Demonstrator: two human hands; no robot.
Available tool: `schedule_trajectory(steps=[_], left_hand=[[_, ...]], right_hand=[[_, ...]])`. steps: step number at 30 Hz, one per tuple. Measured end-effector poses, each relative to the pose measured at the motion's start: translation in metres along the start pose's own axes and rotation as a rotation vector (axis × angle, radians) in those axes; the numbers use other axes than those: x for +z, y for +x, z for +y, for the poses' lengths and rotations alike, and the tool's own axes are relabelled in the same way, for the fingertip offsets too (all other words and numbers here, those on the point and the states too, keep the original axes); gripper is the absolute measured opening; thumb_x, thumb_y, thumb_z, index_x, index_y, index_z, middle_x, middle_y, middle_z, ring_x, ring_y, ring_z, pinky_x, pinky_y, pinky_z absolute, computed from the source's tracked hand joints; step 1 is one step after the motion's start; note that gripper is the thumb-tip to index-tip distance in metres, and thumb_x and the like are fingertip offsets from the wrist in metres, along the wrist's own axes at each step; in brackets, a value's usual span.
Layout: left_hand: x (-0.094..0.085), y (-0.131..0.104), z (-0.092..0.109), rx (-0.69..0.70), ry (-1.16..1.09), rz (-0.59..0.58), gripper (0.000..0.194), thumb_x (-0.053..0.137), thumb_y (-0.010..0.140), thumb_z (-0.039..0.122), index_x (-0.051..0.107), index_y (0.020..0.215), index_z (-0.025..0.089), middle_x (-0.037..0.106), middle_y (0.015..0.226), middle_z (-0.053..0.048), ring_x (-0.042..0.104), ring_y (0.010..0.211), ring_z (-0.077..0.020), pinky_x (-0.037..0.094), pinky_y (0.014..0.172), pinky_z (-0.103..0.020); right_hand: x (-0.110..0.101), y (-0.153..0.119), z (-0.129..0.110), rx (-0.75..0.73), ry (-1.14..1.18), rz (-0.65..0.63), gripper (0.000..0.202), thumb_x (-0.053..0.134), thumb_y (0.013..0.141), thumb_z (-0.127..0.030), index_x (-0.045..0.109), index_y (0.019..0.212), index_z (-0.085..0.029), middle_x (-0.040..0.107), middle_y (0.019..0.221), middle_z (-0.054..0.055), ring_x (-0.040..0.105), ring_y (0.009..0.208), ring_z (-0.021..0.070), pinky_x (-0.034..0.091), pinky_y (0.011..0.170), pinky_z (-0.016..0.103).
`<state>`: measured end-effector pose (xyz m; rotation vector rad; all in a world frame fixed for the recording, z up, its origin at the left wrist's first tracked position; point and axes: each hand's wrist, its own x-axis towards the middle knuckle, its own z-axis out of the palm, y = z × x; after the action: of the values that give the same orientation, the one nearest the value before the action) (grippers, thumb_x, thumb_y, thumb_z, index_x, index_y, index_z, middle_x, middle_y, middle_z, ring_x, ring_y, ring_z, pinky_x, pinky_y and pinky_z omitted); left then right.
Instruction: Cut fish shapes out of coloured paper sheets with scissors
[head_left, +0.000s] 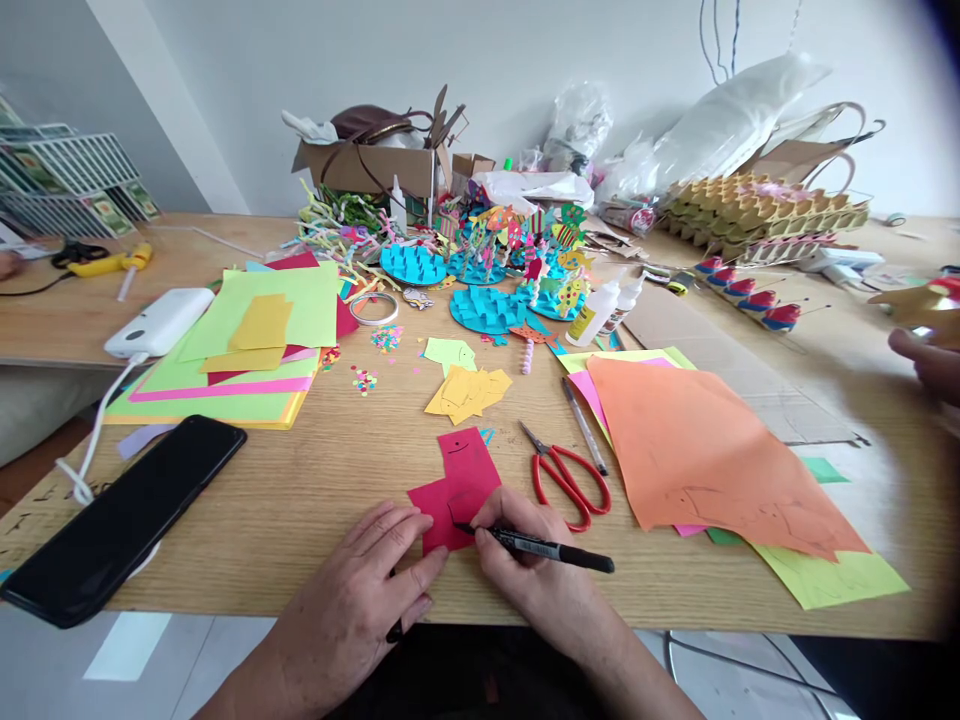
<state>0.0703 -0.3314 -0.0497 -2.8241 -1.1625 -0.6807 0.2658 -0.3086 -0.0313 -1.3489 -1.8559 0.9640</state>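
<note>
My right hand point(529, 560) is closed round a black marker point(559, 550), its tip touching a red paper piece point(471, 480) that has pen lines drawn on it. Fingertips of my left hand point(360, 580) press on the lower left of this paper. A slim black pen-like object point(395, 632) is tucked beneath that hand's thumb, mostly hidden. Red-handled scissors point(570, 480) lie just right of the paper, beside a pen point(585, 425). Yellow paper cutouts point(469, 393) with drawn outlines sit beyond it, next to a pale green one point(448, 353).
Coloured sheets point(292, 320) and a black phone point(124, 520) lie left. An orange sheet point(697, 450) tops others at right. Blue round bases point(487, 310) with paper fish, glue bottles point(595, 312) and egg trays point(757, 215) stand behind. Another person's hand point(930, 365) shows at far right.
</note>
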Motion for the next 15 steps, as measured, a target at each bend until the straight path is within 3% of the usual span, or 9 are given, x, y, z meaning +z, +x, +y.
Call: schedule_trajectory(steps=[15], left_hand=[[-0.0005,-0.0001,-0.0002,-0.001,-0.001,-0.008,0.03,0.05,0.08,0.014,0.063,0.106,0.02,0.061,0.108,-0.01,0.053,0.106,-0.025,0.05,0.088,-0.042]], right_hand=[[-0.0017,-0.0004,-0.0025,0.007,0.016,-0.046,0.012,0.045,0.069,-0.008,0.05,0.064,-0.018,0.05,0.055,-0.003,0.044,0.05,0.0105,0.031,0.046,0.02]])
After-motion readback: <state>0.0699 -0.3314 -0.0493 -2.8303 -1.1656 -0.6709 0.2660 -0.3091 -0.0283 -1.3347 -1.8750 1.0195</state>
